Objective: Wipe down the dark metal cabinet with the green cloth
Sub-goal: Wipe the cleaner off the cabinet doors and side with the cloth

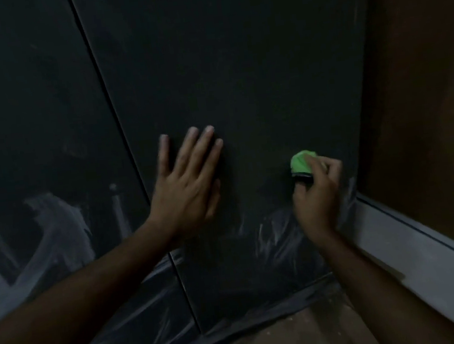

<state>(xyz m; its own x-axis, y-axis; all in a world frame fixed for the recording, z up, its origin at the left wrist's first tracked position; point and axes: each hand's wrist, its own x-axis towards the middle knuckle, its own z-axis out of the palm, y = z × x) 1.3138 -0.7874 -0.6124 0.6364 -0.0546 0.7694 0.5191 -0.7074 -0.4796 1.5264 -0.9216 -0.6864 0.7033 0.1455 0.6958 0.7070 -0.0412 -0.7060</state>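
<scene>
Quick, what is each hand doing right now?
Left hand: open, fingers straight, flat against the dark cabinet door.
Right hand: gripping the bunched green cloth against the same door.

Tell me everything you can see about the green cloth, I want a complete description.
The green cloth is bright green and looks like soft fabric, bunched into a small wad. The right hand grips it with curled fingers, which cover its right part. A dark patch shows at its lower edge; what this is cannot be told. The cloth sits against the right door of the dark cabinet, low and near the door's right edge.
</scene>
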